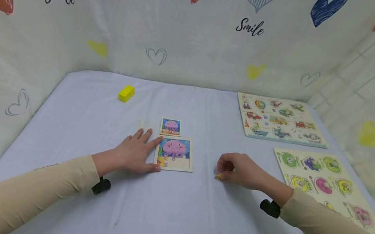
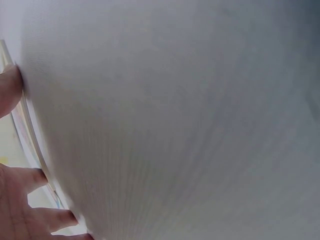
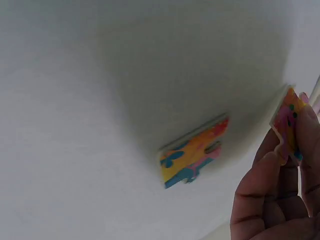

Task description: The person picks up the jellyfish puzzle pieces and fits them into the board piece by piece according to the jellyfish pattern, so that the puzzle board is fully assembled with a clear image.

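A square wooden jigsaw board (image 1: 181, 166) lies in the middle of the table, with a pink jellyfish picture in its upper part and bare wood at its lower right. My left hand (image 1: 134, 152) rests beside it with fingers spread, thumb and index fingertip at its left edge. To the right of the board, my right hand (image 1: 246, 171) pinches a jigsaw piece (image 3: 287, 120) coloured pink and orange. Another jigsaw piece (image 3: 195, 152), orange and blue, lies on the cloth close to that hand in the right wrist view.
A small jellyfish picture tile (image 1: 170, 127) sits just above the board. Farther back on the left stands a yellow block (image 1: 126, 93). Two illustrated puzzle boards lie at the right: vehicles (image 1: 288, 132) at the back, fruit (image 1: 311, 173) nearer, partly under my right forearm.
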